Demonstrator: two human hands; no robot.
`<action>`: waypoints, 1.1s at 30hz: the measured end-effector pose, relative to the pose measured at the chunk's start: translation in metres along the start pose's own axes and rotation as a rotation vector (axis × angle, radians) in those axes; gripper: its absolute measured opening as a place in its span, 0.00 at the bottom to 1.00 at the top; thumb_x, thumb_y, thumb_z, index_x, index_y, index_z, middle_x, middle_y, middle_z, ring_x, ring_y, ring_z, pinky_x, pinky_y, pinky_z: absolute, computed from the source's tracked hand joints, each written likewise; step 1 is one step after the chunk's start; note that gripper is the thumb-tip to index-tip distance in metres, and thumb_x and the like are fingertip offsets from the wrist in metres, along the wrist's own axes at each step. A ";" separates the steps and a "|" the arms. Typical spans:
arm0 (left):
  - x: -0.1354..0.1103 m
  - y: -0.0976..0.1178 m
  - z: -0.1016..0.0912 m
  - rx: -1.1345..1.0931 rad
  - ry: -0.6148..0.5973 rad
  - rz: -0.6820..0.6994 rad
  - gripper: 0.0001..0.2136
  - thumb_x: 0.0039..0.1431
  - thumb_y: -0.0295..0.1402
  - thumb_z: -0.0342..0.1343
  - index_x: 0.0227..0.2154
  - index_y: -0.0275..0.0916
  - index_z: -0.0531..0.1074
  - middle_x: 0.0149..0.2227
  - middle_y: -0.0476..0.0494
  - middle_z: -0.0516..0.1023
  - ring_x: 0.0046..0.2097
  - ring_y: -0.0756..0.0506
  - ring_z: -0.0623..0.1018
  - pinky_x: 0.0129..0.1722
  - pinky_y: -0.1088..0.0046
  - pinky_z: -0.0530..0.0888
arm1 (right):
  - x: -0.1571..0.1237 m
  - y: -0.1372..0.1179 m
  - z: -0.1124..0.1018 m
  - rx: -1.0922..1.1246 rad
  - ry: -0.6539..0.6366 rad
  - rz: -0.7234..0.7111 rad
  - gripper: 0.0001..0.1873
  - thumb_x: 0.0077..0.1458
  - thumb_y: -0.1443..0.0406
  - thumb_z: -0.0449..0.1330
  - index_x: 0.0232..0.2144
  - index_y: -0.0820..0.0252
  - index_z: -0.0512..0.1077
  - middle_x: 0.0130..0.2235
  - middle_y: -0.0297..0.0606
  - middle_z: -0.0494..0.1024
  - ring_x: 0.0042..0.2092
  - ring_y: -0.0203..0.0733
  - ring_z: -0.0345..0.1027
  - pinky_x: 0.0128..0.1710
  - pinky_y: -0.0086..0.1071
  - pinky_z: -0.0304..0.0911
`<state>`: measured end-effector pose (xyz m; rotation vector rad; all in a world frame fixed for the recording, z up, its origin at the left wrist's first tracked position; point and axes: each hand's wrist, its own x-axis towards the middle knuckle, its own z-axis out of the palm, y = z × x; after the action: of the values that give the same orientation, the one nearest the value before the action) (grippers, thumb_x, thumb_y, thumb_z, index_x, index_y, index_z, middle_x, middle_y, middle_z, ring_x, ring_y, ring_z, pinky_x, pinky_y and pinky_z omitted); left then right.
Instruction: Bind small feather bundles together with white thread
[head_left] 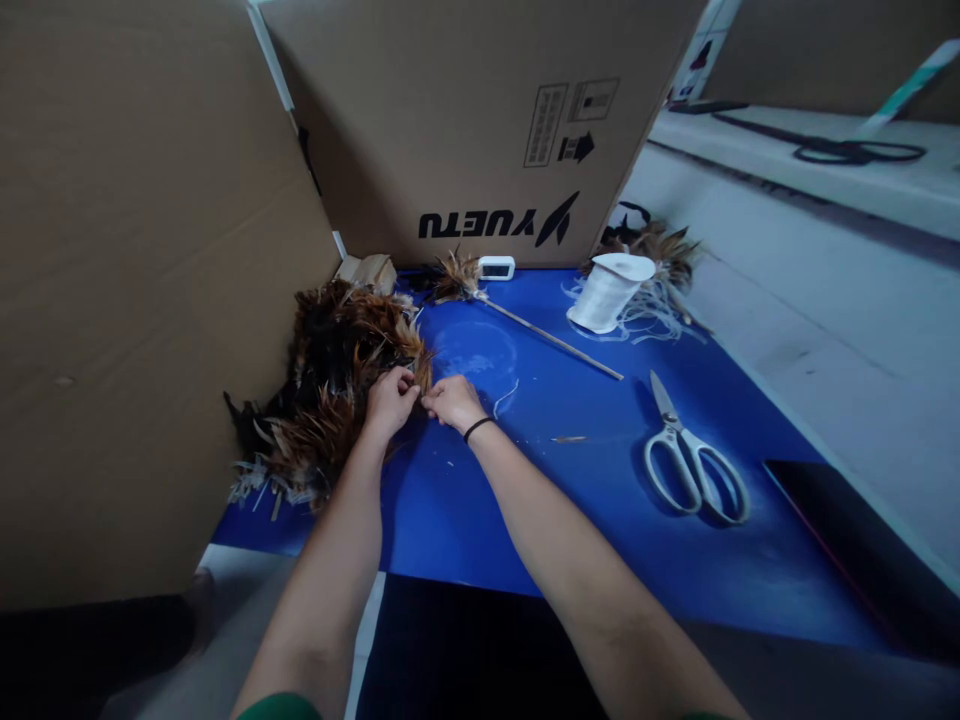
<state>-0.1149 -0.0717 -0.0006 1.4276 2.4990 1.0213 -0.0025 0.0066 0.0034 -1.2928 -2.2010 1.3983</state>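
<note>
Item under handling: a feather tuft [424, 372], brown. It sits at the right edge of the feather pile [330, 395], on the left part of the blue mat [525, 500]. Its long axis runs roughly near to far; the tips point away from the person, toward the cardboard box [450, 110], and the quill ends are hidden in the fingers.

Left hand [390, 402]: fingers curled in close, thumb and fingertips pinched on the tuft at its base, knuckles touching the pile. Right hand [451, 402]: fingers likewise drawn narrow and pinching at the same spot from the other side. The two hands meet fingertip to fingertip. Black band [477, 428] on the right wrist.

Surroundings: the pile lies against a cardboard panel [135, 300] at the left. A thin stick [555, 342] lies slantwise on the mat beyond the hands, with its feathered end [454, 278] toward the box and its bare end toward the scissors [694, 462]. The scissors lie flat, well apart to the right, with their blades pointing away from the person. A white thread spool [609, 290] stands near the box, loose thread about it, with more feathers [664, 248] behind. A small white device [496, 267] rests at the foot of the box
</note>
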 end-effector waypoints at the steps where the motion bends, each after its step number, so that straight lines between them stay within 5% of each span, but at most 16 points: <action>1: 0.000 0.000 0.000 0.005 0.003 0.003 0.07 0.50 0.29 0.57 0.34 0.39 0.72 0.29 0.47 0.73 0.33 0.48 0.73 0.39 0.72 0.69 | 0.000 -0.001 0.000 0.007 -0.003 0.002 0.08 0.43 0.65 0.61 0.16 0.61 0.72 0.15 0.31 0.71 0.15 0.28 0.60 0.16 0.22 0.53; 6: -0.001 0.001 0.000 0.018 0.015 0.003 0.07 0.50 0.28 0.56 0.35 0.39 0.71 0.30 0.47 0.72 0.34 0.48 0.73 0.40 0.72 0.69 | -0.004 -0.003 -0.006 0.119 -0.027 0.056 0.11 0.44 0.67 0.59 0.13 0.62 0.68 0.10 0.28 0.63 0.12 0.28 0.53 0.13 0.23 0.48; 16: -0.003 0.004 -0.001 0.029 0.048 0.024 0.10 0.51 0.27 0.56 0.38 0.40 0.71 0.31 0.47 0.70 0.35 0.48 0.72 0.39 0.72 0.69 | -0.008 0.001 -0.021 0.441 -0.099 0.105 0.07 0.48 0.72 0.57 0.21 0.61 0.64 0.12 0.24 0.62 0.12 0.26 0.52 0.10 0.20 0.41; 23: -0.008 0.009 -0.001 -0.033 -0.039 0.337 0.11 0.54 0.24 0.50 0.38 0.42 0.74 0.38 0.45 0.69 0.40 0.49 0.72 0.41 0.75 0.69 | -0.009 -0.002 -0.021 0.509 -0.110 0.135 0.09 0.48 0.75 0.55 0.20 0.62 0.62 0.13 0.27 0.65 0.13 0.26 0.56 0.10 0.20 0.41; 33: -0.011 0.009 0.002 0.116 -0.072 0.290 0.09 0.56 0.34 0.53 0.38 0.44 0.76 0.39 0.45 0.70 0.39 0.47 0.73 0.39 0.73 0.69 | -0.011 -0.004 -0.019 0.544 -0.088 0.125 0.09 0.50 0.73 0.59 0.22 0.62 0.63 0.14 0.27 0.67 0.13 0.27 0.57 0.10 0.20 0.41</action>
<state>-0.1017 -0.0760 0.0005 1.8677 2.3837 0.8565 0.0130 0.0094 0.0194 -1.1909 -1.6253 1.9530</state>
